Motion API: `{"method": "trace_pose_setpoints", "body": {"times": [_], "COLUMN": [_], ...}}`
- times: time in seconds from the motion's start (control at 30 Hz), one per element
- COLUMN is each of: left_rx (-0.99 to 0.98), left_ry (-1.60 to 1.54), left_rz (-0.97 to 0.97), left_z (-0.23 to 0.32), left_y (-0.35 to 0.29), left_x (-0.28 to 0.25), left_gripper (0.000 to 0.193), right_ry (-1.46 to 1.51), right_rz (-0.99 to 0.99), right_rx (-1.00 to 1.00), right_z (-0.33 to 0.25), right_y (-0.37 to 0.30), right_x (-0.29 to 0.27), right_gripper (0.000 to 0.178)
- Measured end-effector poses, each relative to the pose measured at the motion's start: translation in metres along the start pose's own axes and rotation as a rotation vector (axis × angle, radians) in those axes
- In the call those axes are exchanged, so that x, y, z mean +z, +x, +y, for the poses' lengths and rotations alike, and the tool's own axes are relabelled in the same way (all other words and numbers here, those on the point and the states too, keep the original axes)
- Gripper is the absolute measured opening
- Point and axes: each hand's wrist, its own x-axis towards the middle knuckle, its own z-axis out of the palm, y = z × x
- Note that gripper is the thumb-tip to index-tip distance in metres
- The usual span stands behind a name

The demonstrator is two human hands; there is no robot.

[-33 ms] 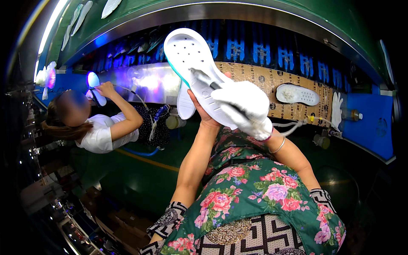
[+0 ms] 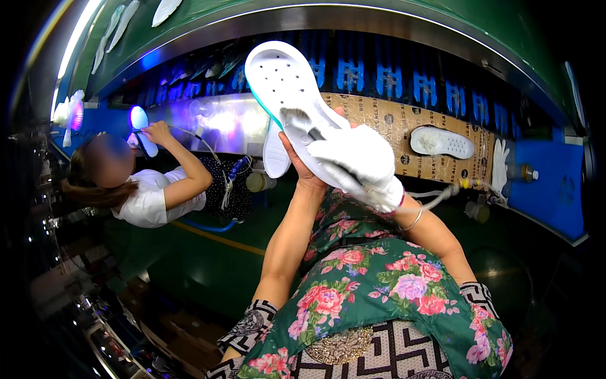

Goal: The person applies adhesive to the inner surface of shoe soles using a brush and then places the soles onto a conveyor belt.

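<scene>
White shoe sole (image 2: 284,88) held up at chest height, perforated face toward the camera, likely so the brush (image 2: 302,121) can reach it. Left hand (image 2: 307,165) clenched under the sole's heel; fingers mostly hidden behind it. Gloved right hand (image 2: 361,163) grasps the brush handle, bristles on the sole. Hose (image 2: 435,197) trails rightward; its end is unclear. A second sole (image 2: 442,141) lies on the cardboard-covered surface (image 2: 391,120).

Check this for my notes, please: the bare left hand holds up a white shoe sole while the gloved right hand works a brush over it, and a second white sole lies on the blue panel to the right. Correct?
Not quite. In the head view the second white sole lies on the brown cardboard sheet, not the blue panel. The rest holds: left hand holds up the white shoe sole; gloved right hand works the brush.
</scene>
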Motion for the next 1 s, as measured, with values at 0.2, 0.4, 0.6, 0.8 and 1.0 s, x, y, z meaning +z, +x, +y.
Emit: {"method": "trace_pose_setpoints", "body": {"times": [0.2, 0.4, 0.6, 0.8, 1.0], "left_rx": [0.022, -0.174, 0.011, -0.050, -0.084], "left_ry": [-0.023, 0.124, 0.017, 0.041, 0.128], "left_rz": [0.063, -0.290, -0.048, -0.035, -0.030], "left_z": [0.003, 0.019, 0.020, 0.033, 0.039], "left_y": [0.005, 0.013, 0.015, 0.009, 0.010], "left_x": [0.016, 0.008, 0.018, 0.016, 0.030], "left_gripper": [0.100, 0.097, 0.107, 0.111, 0.106], "right_ry": [0.326, 0.232, 0.303, 0.468, 0.153], "right_rz": [-0.024, -0.163, -0.128, -0.238, -0.350], "right_rx": [0.187, 0.081, 0.123, 0.234, -0.039], "right_z": [0.002, -0.004, 0.010, -0.005, -0.001], "right_y": [-0.002, -0.009, -0.010, -0.004, -0.017], "right_x": [-0.003, 0.003, -0.004, -0.012, -0.009], "right_gripper": [0.026, 0.027, 0.028, 0.020, 0.021]}}
